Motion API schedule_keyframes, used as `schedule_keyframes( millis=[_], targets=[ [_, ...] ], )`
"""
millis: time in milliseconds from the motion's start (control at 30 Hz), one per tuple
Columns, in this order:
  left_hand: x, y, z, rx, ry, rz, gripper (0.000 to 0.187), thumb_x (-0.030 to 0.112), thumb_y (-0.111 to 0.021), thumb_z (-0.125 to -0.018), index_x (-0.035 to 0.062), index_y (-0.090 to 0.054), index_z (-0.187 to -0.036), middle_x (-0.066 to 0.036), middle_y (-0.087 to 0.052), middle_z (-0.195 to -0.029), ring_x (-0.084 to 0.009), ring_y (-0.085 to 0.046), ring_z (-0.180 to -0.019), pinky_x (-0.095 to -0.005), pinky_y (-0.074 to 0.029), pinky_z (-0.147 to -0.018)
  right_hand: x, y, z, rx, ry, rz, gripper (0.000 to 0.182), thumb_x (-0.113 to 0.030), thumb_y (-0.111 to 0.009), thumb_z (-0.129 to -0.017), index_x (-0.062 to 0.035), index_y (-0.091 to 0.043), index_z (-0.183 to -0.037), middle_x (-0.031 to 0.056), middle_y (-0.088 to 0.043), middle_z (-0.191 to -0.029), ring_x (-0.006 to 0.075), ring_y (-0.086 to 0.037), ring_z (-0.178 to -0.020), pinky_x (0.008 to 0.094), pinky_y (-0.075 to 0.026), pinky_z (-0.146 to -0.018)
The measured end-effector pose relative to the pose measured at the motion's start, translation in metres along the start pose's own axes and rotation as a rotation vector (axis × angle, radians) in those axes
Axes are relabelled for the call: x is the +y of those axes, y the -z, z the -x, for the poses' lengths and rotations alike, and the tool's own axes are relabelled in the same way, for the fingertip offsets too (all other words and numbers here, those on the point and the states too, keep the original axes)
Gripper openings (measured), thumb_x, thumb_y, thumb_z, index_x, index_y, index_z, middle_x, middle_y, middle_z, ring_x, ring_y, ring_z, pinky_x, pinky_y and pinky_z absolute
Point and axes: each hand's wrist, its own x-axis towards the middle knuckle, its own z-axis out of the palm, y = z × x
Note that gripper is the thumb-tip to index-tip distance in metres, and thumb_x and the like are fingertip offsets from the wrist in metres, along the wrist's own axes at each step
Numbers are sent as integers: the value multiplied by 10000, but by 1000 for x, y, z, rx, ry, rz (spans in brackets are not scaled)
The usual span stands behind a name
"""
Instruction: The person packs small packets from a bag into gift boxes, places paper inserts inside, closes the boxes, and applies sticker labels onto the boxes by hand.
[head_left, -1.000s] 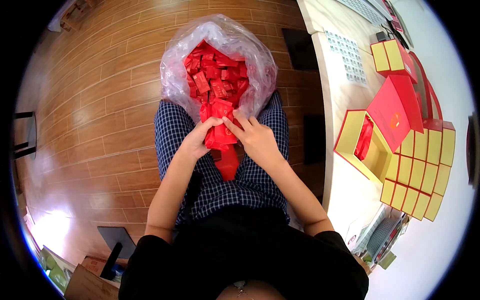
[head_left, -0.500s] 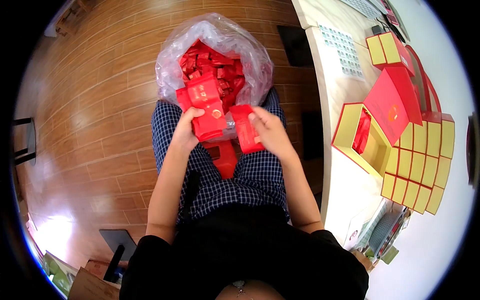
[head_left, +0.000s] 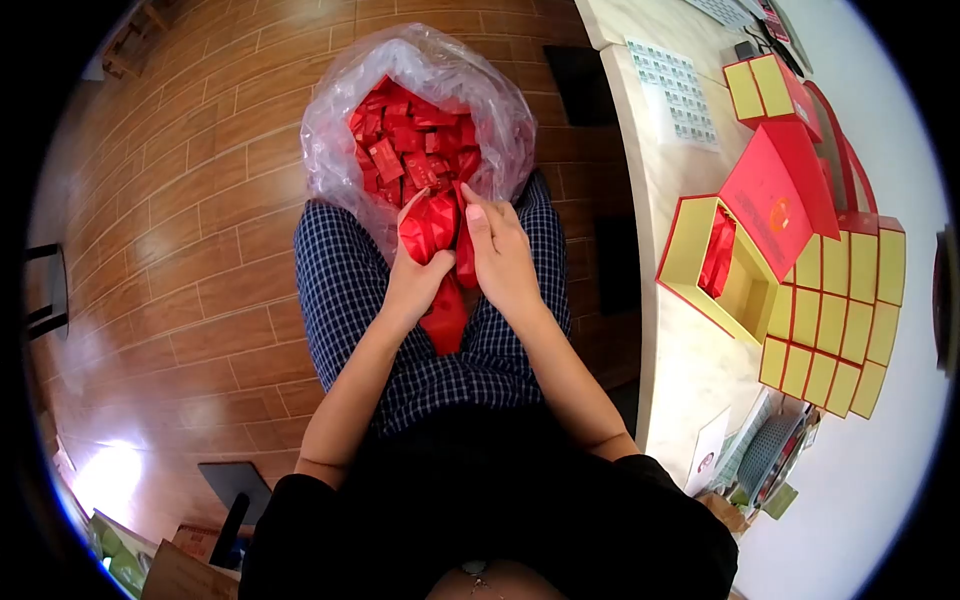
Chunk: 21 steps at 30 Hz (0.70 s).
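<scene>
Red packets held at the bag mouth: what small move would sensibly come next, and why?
Probably lift the red packets clear of the plastic bag. Both the left hand and the right hand grip them at its mouth, and the open yellow box holds only a few.

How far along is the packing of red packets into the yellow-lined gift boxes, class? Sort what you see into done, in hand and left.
Done: the open box on the table already holds some red packets.
In hand: the left hand and right hand together grip a bunch of packets over the lap.
Left: the plastic bag holds many more, and a stack of boxes waits beside the open one.
</scene>
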Motion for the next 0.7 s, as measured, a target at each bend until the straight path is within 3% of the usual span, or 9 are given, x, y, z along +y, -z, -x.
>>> schedule_keyframes(
  millis=[133, 233, 333, 400, 500, 600, 633, 667, 700],
  targets=[
    [1, 6, 0, -25, 119, 53, 620, 130, -626, -884, 25, -321, -1413, -96, -482, -1308, -197, -474, -1195, -320, -368, -1029, 12, -2, 0, -64, 0, -148, 376, -257, -454, -999, -21, -560, -1271, 213, -568, -1100, 337, -556, -1058, 361, -414, -952],
    [13, 8, 0, -174, 232, 215, 574, 244, -635, -920, 40, -364, -1384, -86, -496, -1292, -177, -492, -1184, -321, -398, -1007, 18, 3, 1, -214, 54, -112, 350, -190, -491, -982, -58, -546, -1301, 138, -572, -1158, 249, -555, -1088, 315, -402, -975],
    [16, 15, -3, -205, 387, 410, 549, 264, -635, -922, 50, -387, -1363, -78, -508, -1276, -177, -510, -1169, -323, -423, -983, 9, 13, 7, -278, 111, -185, 361, -173, -541, -945, -38, -540, -1281, 187, -582, -1163, 311, -582, -1061, 335, -453, -905],
    [15, 18, -5, -191, 414, 431, 532, 277, -637, -922, 60, -398, -1346, -71, -521, -1247, -171, -523, -1150, -323, -439, -964, -4, 20, 18, -367, 138, -73, 408, -166, -622, -890, -48, -540, -1272, 174, -560, -1240, 327, -584, -1080, 356, -471, -907],
    [13, 22, -9, -105, 508, 501, 578, 295, -637, -920, 82, -350, -1374, -66, -520, -1227, -168, -529, -1118, -321, -444, -947, -3, 21, 28, -363, 245, 42, 387, -122, -646, -856, -54, -562, -1227, 167, -554, -1231, 328, -599, -1055, 361, -502, -859],
    [12, 16, -8, -70, 451, 392, 608, 304, -644, -915, 89, -324, -1386, -61, -500, -1239, -166, -526, -1112, -320, -442, -943, 8, 17, 34, -309, 405, 177, 280, -69, -659, -823, -36, -597, -1095, 162, -556, -1200, 306, -626, -989, 358, -527, -803],
    [11, 13, -7, -23, 437, 343, 512, 327, -607, -935, 71, -415, -1334, -61, -544, -1215, -168, -553, -1088, -315, -456, -921, 8, 17, 36, -310, 419, 136, 220, -44, -656, -814, -26, -597, -1025, 156, -558, -1183, 288, -634, -947, 350, -531, -779],
    [10, 14, -7, -25, 436, 339, 512, 327, -607, -935, 71, -415, -1334, -61, -544, -1215, -168, -553, -1088, -315, -456, -921, 9, 17, 39, -309, 433, 96, 161, -19, -654, -805, -17, -596, -955, 150, -559, -1166, 271, -641, -905, 343, -536, -755],
    [9, 14, -7, -72, 413, 347, 579, 283, -639, -917, 82, -341, -1370, -61, -513, -1227, -166, -535, -1100, -318, -453, -925, 8, 15, 42, -270, 456, 96, 122, -25, -674, -799, -17, -589, -887, 139, -568, -1146, 248, -635, -846, 327, -534, -723]
  ],
)
